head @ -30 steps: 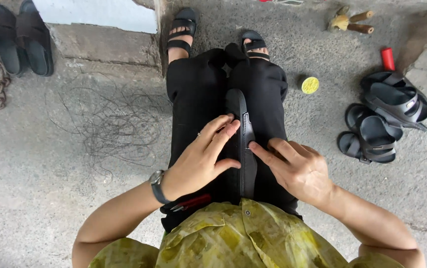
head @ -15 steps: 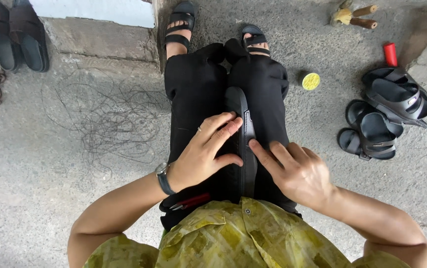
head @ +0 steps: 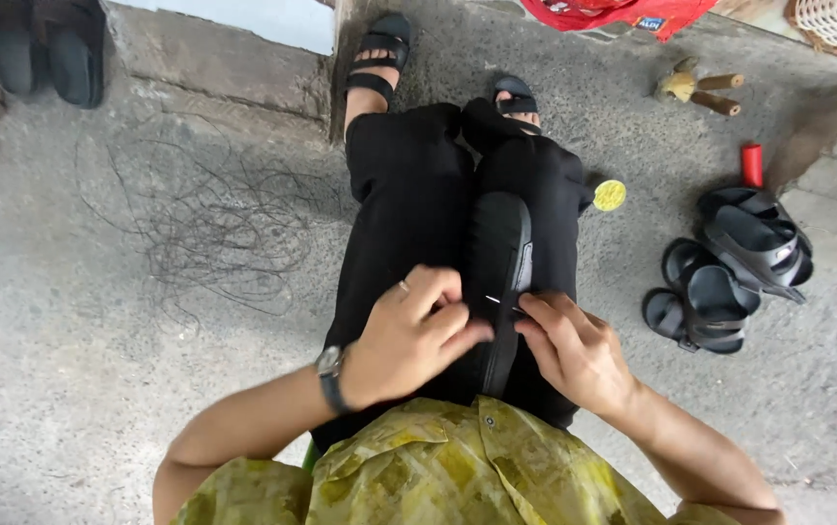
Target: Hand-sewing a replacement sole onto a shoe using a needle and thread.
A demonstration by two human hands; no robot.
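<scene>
A person seated on a concrete floor holds one black shoe on the lap. Two black sandals lie piled right, one tangle of thread left. Left hand presses the shoe; right hand pinches one thin needle at its edge.
</scene>
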